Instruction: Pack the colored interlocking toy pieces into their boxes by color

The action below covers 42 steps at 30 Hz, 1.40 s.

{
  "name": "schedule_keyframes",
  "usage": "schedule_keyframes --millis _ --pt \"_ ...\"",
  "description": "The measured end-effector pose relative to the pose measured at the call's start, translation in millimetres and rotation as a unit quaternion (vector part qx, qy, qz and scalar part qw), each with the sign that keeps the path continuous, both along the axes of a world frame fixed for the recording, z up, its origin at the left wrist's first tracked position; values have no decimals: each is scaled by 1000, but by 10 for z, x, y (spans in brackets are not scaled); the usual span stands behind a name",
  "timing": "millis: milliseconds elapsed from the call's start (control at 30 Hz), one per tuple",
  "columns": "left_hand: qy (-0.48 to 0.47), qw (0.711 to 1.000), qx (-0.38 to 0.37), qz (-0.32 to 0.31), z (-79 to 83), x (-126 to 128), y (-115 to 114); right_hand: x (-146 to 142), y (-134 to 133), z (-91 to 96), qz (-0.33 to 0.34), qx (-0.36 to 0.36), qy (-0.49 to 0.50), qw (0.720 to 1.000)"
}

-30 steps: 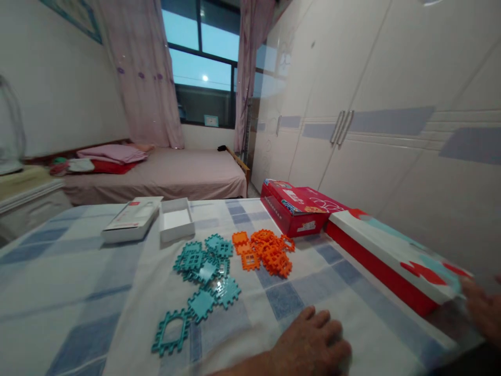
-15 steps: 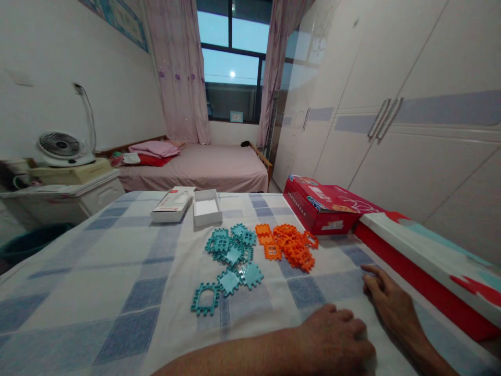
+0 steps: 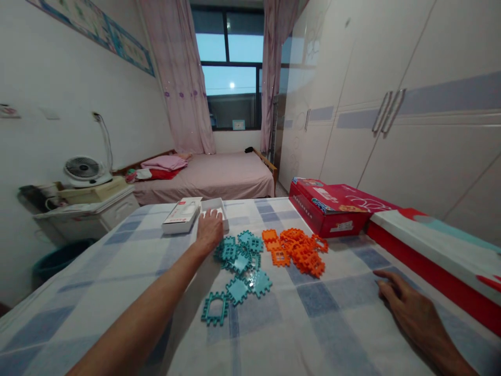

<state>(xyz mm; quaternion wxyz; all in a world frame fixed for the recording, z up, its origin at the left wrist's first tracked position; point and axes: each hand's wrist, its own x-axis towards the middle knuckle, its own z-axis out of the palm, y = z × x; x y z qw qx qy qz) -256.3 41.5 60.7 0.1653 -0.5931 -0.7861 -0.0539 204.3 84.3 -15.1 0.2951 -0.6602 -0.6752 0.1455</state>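
My left hand (image 3: 210, 228) is stretched far forward over the near side of a shallow white box (image 3: 224, 214), its fingers slightly apart and pointing inside. The thumb is hidden, and no object shows in this hand. My right hand (image 3: 410, 308) rests on the checked cloth at the right, index finger extended and the others loosely bent, holding nothing. Close to my left wrist lies a pile of teal plastic interlocking tiles (image 3: 238, 259), with an open-framed teal tile (image 3: 226, 308) nearest me. Orange interlocking tiles (image 3: 299, 249) are heaped to the right of the teal ones.
A white printed box lid (image 3: 182, 215) stands left of the shallow box. Along the right side are a red carton (image 3: 329, 206) and a long red-and-white box (image 3: 434, 250). Past the cloth-covered surface (image 3: 129, 292) are a bed (image 3: 230, 172), a fan (image 3: 84, 169) and wardrobes.
My left hand has swung from beside my right hand across to the far left, reaching the shallow white box. My right hand stays in place. The camera view has shifted a little.
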Motion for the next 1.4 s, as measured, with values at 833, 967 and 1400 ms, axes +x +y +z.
schedule_keyframes --millis 833,967,1400 --pt "-29 855 25 -517 -254 2575 -900 -188 -1246 582 210 242 -54 946" --pt "-46 856 16 -514 -455 2742 -917 -142 -1436 423 202 203 -125 950" --pt "-182 874 81 -444 -719 2231 -673 246 -1044 440 85 169 -154 970"
